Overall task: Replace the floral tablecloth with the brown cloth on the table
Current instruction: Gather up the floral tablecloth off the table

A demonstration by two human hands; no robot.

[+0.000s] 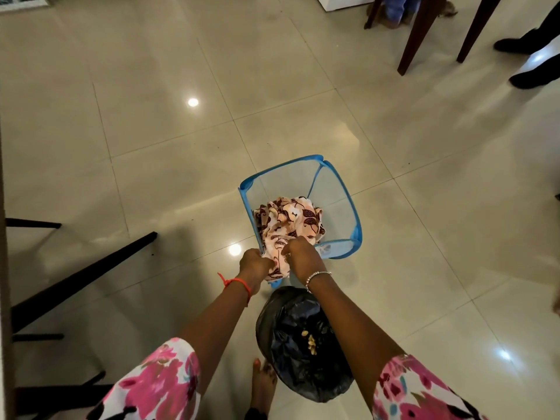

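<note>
Partly hidden floral tablecloth [288, 225], hands gripping

Home: tiled floor [272, 116], laundry hamper [354, 228]

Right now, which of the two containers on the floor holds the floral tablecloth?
The blue mesh hamper, farther from the person, holds the floral tablecloth; both hands grip its near end. The black bag-lined bin nearer the feet holds only scraps.

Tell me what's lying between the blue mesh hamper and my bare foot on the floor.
In the head view, a black bin bag with some yellowish scraps inside sits between the blue mesh hamper and your foot.
</note>
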